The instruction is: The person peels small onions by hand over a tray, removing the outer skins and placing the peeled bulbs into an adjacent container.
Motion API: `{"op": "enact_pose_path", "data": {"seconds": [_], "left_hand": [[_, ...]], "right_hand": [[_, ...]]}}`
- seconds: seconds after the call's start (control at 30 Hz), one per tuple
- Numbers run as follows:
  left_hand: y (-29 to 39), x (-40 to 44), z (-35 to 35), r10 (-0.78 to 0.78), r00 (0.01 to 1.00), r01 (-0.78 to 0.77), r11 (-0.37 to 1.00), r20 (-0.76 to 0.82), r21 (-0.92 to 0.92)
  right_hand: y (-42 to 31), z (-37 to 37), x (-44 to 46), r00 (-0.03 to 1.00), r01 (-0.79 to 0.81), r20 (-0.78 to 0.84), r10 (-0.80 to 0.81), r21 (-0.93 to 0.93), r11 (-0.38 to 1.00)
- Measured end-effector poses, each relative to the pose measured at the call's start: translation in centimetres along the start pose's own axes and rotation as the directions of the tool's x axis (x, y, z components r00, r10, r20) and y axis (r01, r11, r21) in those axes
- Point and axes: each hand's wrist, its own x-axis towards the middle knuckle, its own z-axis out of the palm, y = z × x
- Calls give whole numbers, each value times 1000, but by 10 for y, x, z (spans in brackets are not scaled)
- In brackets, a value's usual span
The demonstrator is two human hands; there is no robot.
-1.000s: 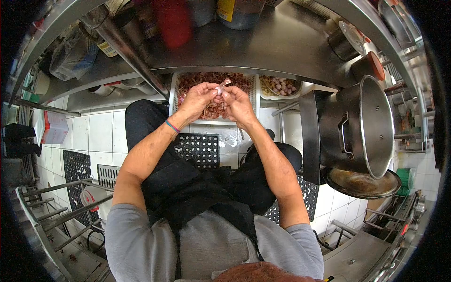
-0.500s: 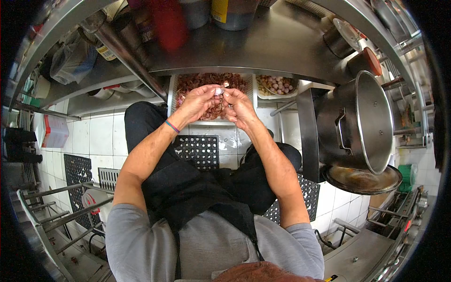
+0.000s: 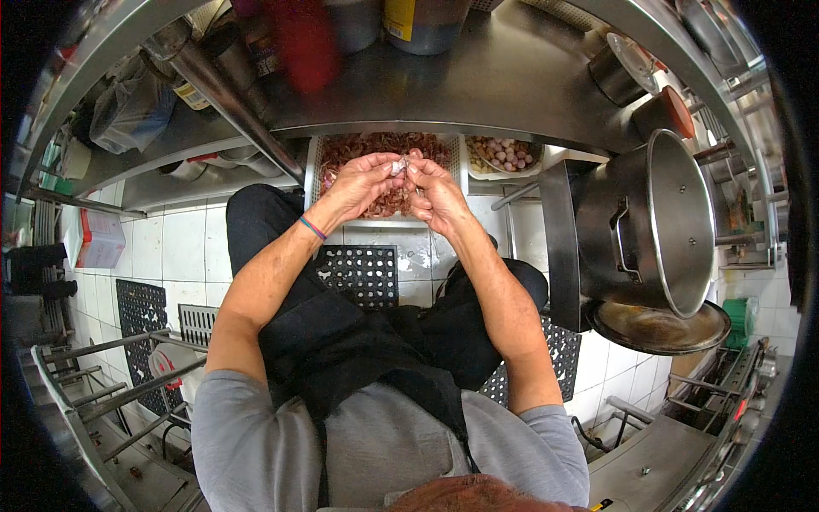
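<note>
Above a white crate [image 3: 467,183] my two hands meet fingertip to fingertip. My left hand [image 3: 363,182] pinches a small pale shallot [image 3: 397,167] between thumb and fingers. My right hand [image 3: 437,192] is closed at the shallot's right side, and a small item in its fingertips is too tiny to make out. Reddish-brown skins and shallots [image 3: 341,149] fill the crate under the hands. Just right of it, a smaller container [image 3: 495,177] holds several pale pink shallots [image 3: 512,155].
A steel counter [image 3: 409,98] runs above the crates, with bottles on it. At the right lies a large steel pot [image 3: 682,222] on its side, near a round lid [image 3: 665,331]. Black perforated mats [image 3: 358,273] cover parts of the tiled floor. A metal rack stands at the lower left.
The fingertips have shifted slightly around the shallot, and both hands stay together over the crate. Since the first frame, the view has moved a little.
</note>
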Motion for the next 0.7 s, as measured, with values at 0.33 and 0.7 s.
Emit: {"op": "enact_pose_path", "data": {"seconds": [0.33, 0.7], "left_hand": [[-1, 0, -4, -57, 997, 45, 972, -46, -229], [4, -4, -4, -84, 996, 80, 965, -6, -249]], "right_hand": [[-2, 0, 2, 1000, -20, 3, 20, 142, 990], [0, -1, 11, 979, 135, -142, -143, -62, 989]]}}
